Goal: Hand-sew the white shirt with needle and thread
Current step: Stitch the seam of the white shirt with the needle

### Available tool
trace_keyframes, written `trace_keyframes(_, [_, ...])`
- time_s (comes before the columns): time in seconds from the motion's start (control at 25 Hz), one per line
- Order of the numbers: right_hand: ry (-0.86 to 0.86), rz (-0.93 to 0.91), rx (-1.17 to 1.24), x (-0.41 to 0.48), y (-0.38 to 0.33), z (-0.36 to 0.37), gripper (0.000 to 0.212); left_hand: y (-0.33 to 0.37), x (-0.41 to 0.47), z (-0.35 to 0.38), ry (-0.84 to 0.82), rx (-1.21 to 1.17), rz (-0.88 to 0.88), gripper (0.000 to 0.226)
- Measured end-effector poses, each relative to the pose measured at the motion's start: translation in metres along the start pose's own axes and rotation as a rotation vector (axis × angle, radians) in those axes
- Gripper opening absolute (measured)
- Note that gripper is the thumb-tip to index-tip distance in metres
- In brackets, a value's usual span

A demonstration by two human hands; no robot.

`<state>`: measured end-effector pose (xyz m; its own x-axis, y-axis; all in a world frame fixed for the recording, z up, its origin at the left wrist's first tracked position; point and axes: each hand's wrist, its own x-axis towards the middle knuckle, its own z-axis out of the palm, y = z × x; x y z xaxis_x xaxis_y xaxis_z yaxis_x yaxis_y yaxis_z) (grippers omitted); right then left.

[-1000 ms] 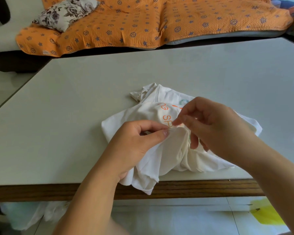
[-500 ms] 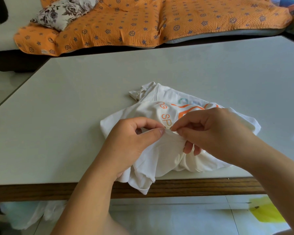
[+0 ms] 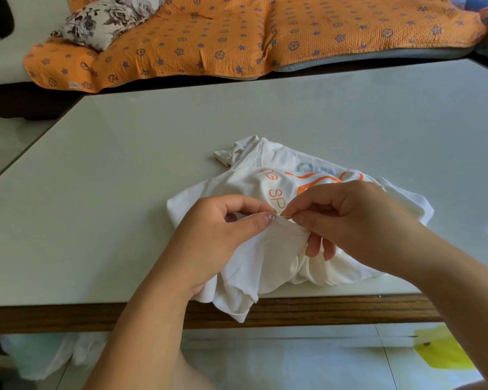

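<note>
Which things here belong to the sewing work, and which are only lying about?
For the job: crumpled white shirt with orange print, pinched by the left hand; thin metal needle, pinched by the right hand; pale table with wooden edge.
Lying about: orange patterned quilt; floral cushion; yellow sheet on the floor.

Domestic living room: sofa [image 3: 0, 66] draped with an orange patterned quilt [image 3: 237, 38], a floral cushion [image 3: 107, 21] upon it, stood behind a pale wood-edged table [image 3: 124, 164] on a tiled floor [image 3: 293, 361].
</note>
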<state>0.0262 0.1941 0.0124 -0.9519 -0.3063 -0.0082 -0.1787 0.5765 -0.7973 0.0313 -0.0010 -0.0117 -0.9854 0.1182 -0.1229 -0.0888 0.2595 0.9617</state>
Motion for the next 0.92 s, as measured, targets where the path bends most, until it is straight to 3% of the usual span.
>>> trace_keyframes(0.28, [-0.037,0.018,0.08,0.001,0.0,0.002,0.018,0.0,0.001,0.0,-0.035,-0.117,-0.043,0.024])
trace_keyframes(0.6, [0.003,0.066,0.301,0.003,0.0,0.01,0.015,0.003,0.0,0.001,-0.037,-0.206,-0.095,0.018])
trace_keyframes(0.76, [0.055,0.069,0.278,0.0,-0.002,0.012,0.015,0.004,0.001,0.003,-0.023,-0.215,-0.106,0.015])
trace_keyframes(0.92, [0.031,0.045,0.225,-0.003,-0.003,0.019,0.031,0.002,0.0,0.008,-0.033,-0.24,-0.122,0.016])
